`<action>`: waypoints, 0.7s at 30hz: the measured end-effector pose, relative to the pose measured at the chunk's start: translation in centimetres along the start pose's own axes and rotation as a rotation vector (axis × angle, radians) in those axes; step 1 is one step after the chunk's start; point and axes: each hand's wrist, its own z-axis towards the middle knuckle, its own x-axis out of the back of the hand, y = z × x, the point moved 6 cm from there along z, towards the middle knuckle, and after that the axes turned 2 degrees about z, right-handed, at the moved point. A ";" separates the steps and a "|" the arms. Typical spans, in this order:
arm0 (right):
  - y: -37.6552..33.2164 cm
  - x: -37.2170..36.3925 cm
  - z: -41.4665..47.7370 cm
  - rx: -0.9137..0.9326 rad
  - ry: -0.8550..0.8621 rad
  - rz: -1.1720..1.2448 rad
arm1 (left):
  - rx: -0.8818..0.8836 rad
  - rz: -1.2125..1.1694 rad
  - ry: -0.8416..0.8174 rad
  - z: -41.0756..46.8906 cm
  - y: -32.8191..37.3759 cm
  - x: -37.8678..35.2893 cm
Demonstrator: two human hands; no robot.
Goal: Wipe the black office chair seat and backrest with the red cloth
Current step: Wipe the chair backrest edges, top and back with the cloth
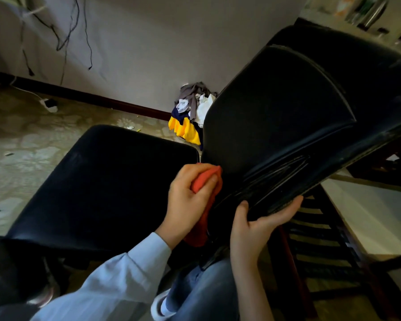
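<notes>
Fingers point(192, 170) of left hand point(185, 200) curled round red cloth point(198, 230), pressing it at base of backrest point(276, 112) just above seat point(102, 181); right hand point(252, 228) clasps backrest edge; risk: grip slips, backrest swings, cloth loses contact

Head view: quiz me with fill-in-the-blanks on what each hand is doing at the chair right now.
1. The left hand grips the ____ cloth at the rear of the seat.
2. The right hand holds the edge of the chair's ____.
3. A pile of clothes lies on the floor against the ____.
Missing words: red; backrest; wall.
</notes>
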 end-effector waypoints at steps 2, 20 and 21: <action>0.1 -0.2 0.0 0.016 0.010 -0.016 | -0.027 0.034 -0.142 -0.2 0.1 -1.8; 0.8 -0.9 0.0 -0.017 0.033 -0.039 | 0.098 0.294 -0.417 -4.5 -8.1 -0.6; 0.9 -0.9 -0.1 -0.033 0.033 -0.044 | 0.126 0.304 -0.417 -4.9 -8.8 -0.4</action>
